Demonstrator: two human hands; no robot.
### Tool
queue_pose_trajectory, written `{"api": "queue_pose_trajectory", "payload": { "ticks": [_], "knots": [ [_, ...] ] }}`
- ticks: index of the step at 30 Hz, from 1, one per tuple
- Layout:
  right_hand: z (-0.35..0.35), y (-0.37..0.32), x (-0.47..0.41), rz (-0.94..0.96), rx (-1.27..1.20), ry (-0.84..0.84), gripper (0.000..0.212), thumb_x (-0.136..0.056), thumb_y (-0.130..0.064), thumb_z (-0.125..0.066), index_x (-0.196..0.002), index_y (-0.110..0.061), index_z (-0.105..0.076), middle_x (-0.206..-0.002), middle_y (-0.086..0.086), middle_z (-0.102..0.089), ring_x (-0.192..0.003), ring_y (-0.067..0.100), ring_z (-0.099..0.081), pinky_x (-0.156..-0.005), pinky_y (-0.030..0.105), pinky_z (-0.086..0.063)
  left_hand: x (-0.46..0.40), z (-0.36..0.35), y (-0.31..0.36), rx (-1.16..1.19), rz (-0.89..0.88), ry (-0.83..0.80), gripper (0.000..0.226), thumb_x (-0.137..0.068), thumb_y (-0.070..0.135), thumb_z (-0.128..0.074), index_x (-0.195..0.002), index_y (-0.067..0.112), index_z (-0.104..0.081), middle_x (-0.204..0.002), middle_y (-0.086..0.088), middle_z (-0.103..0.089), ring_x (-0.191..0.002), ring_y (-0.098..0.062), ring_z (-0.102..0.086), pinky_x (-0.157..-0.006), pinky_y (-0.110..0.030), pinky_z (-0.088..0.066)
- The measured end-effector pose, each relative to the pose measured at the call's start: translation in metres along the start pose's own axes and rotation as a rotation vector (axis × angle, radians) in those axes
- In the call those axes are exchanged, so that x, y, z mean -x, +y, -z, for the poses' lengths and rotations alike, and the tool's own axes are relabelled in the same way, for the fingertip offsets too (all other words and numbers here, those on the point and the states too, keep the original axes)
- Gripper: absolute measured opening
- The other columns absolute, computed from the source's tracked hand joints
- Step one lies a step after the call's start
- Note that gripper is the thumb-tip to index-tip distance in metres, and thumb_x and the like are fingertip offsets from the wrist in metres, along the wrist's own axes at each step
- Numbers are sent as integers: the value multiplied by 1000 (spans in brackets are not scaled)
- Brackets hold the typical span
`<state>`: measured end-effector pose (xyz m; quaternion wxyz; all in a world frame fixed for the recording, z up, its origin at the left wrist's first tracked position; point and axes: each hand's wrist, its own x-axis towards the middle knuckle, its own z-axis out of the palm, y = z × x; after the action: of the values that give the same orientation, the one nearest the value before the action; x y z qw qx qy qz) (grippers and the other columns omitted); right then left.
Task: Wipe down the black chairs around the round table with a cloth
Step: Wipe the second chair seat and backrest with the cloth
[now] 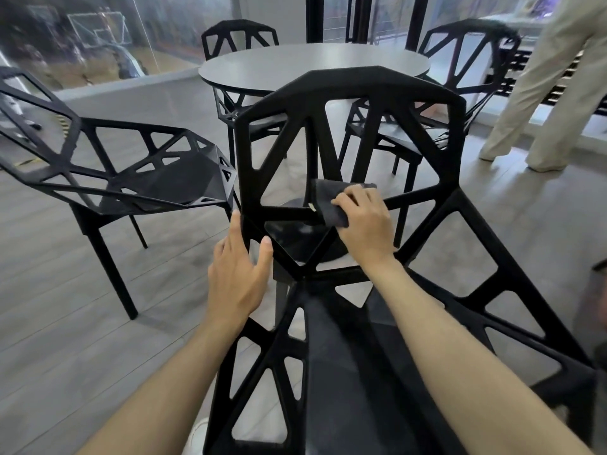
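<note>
Right hand: the right hand (363, 221) is gripping a dark cloth (330, 201), fingers curling over it, pressing it against a crossbar low in the backrest of the nearest black chair (351, 93).
Left hand: the left hand (238, 267) is lying open, fingers straight, fingertips touching the left edge of that chair's backrest frame.
Nearest chair: it is facing the person, its seat running under both forearms.
Counter: the round grey counter (312, 65) is standing just behind the nearest chair's backrest.
Other chairs: a second chair (131, 165) is sitting to the left, a third chair (238, 32) beyond the counter, a fourth chair (466, 60) at right.
Bystander: a person in beige trousers (538, 93) is standing at far right.
</note>
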<state>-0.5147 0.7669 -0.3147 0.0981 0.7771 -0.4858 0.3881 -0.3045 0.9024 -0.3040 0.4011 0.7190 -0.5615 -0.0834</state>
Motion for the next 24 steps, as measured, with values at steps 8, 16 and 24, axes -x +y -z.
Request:
{"api": "queue_pose_trajectory", "payload": {
  "ticks": [8, 16, 24],
  "knots": [
    [-10, 67, 84, -139, 206, -246, 35, -73, 1, -73, -102, -19, -67, -111, 1, -58, -97, 28, -52, -71, 41, -54, -1, 1, -1, 32, 5, -6, 72, -104, 54, -40, -165, 27, -14, -156, 3, -47, -140, -23, -41, -111, -50, -39],
    [-6, 26, 47, -138, 103, -224, 29, -75, -10, -78, -98, -21, -65, -107, 0, -57, -99, 23, -53, -72, 37, -52, 2, 2, 2, 25, 2, -8, 71, -105, 52, -42, -165, 27, -14, -159, 3, -43, -142, -23, -40, -112, -54, -38],
    [-5, 81, 88, 56, 329, -370, 32, -66, -1, -74, -92, -19, -69, -104, 2, -58, -98, 30, -54, -72, 40, -47, 0, 2, 2, 13, 10, -9, 70, -106, 49, -43, -166, 26, -14, -164, 4, -38, -145, -22, -37, -113, -51, -35]
  ]
}}
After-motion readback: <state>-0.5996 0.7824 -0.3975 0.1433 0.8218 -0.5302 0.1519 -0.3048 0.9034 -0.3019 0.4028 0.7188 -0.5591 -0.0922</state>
